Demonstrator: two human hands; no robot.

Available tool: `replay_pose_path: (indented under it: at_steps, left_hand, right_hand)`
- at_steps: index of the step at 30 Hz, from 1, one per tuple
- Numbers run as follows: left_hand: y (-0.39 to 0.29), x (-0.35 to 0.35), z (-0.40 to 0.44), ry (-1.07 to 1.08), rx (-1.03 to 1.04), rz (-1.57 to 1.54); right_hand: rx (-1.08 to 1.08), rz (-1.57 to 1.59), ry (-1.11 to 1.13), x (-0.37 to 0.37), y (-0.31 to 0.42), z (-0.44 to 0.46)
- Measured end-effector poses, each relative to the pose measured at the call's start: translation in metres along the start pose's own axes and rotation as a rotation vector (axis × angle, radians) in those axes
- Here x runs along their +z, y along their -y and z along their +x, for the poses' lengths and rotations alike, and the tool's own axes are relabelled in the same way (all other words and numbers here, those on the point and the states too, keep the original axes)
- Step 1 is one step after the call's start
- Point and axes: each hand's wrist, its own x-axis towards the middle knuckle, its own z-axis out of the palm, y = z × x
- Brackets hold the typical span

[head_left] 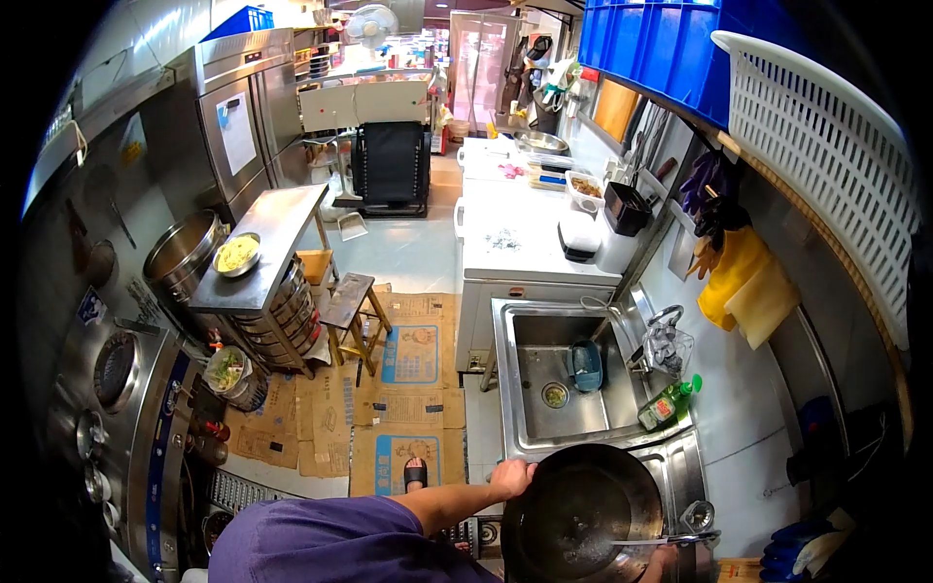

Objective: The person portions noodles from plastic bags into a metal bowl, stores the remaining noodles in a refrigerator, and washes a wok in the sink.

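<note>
A large dark wok [573, 510] is tilted over the right part of the sink unit, with a little liquid and some bubbles inside. My left hand [512, 478] is closed on its left rim. At the lower right, my right hand [661, 561] shows only in part against the wok's right side, its fingers hidden. The metal faucet spout [680, 538] reaches over the wok just above that hand.
Beyond the wok is a steel sink basin [530, 389] holding a blue-grey container [585, 365]. A green soap bottle [666, 403] stands on its right edge. Cardboard [408, 413] covers the floor. A wooden stool [347, 303] and steel table [262, 219] are farther left.
</note>
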Motion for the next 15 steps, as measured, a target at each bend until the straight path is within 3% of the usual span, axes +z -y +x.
replay_pose_path:
  at_steps: [15]
  left_hand:
    - [0.0043, 0.0047, 0.0025, -0.021, 0.038, -0.024]
  right_hand:
    - [-0.026, 0.008, -0.004, 0.0009, -0.0039, 0.0012]
